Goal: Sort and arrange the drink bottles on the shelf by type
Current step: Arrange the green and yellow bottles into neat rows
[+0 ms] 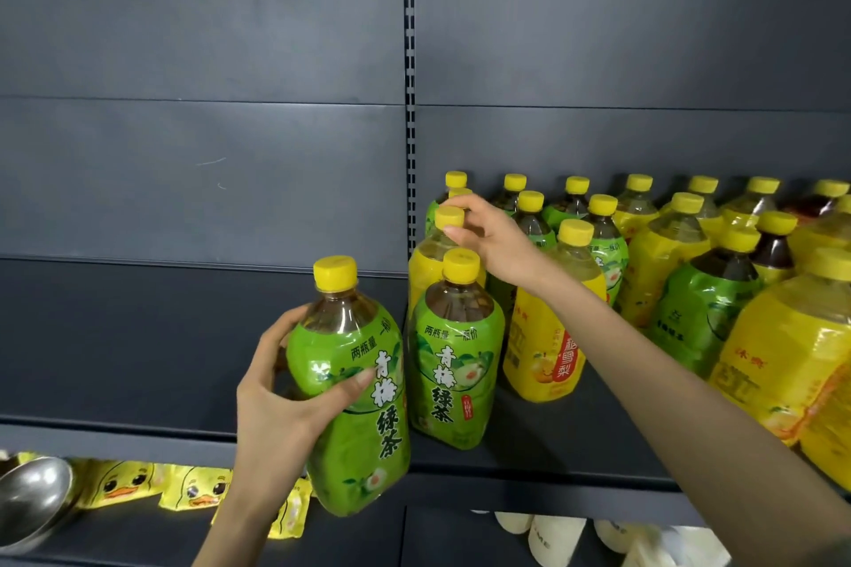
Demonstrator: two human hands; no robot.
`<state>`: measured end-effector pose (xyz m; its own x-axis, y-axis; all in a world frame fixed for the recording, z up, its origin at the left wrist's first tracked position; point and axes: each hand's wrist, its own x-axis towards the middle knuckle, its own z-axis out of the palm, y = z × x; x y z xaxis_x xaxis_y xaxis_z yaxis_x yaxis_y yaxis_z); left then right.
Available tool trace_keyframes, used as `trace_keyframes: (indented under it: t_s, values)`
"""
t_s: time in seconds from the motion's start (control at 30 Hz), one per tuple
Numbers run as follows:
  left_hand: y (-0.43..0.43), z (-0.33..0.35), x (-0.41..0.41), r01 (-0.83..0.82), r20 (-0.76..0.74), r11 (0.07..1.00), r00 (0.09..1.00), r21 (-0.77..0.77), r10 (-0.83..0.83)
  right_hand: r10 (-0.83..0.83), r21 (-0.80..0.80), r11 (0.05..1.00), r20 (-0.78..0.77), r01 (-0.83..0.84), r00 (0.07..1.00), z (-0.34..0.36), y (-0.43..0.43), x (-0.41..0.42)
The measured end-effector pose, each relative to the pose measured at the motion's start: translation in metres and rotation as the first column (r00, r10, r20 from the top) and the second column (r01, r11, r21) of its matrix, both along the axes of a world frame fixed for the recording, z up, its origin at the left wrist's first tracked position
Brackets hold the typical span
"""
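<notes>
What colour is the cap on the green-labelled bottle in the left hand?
The cap is yellow; head view.

Even, soft indoor light; sharp centre, wide-angle bending and blur at edges.

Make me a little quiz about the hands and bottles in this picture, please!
1. True or false: the left hand grips a green-label tea bottle.
2. What do the right hand fingers pinch? A) a yellow cap B) a straw C) a spoon
3. Fill in: every bottle cap in view is coloured ____.
Key: 1 true; 2 A; 3 yellow.
</notes>
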<state>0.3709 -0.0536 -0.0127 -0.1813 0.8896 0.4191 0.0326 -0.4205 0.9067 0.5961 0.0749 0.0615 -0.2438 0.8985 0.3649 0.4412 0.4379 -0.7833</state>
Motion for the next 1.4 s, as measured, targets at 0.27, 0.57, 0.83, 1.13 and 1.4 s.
trace_keyframes:
  t_s: [0.27, 0.57, 0.83, 1.13, 1.4]
  values:
    - [-0.008, -0.001, 0.01, 0.047, -0.018, 0.999, 0.999, 0.0, -0.047, -0.258, 0.234, 0.951, 0.25, 0.201, 0.933, -0.001, -0.011, 0.018]
    - [-0.008, 0.0, 0.026, 0.086, -0.013, 0.996, 0.996, 0.014, -0.086, -0.338, 0.26, 0.93, 0.337, 0.258, 0.879, -0.002, -0.036, 0.055]
    - [-0.007, -0.002, 0.029, 0.091, 0.01, 0.995, 0.996, 0.032, -0.092, -0.326, 0.226, 0.937, 0.301, 0.265, 0.896, -0.001, -0.066, 0.106]
    - [-0.015, 0.007, 0.029, 0.123, -0.016, 0.992, 0.992, 0.038, -0.123, -0.42, 0.37, 0.86, 0.124, 0.351, 0.899, -0.007, -0.099, 0.08]
    - [-0.02, 0.013, 0.042, 0.209, -0.061, 0.976, 0.977, 0.063, -0.205, 0.07, 0.024, 0.997, 0.007, -0.07, 0.998, -0.047, -0.158, 0.007]
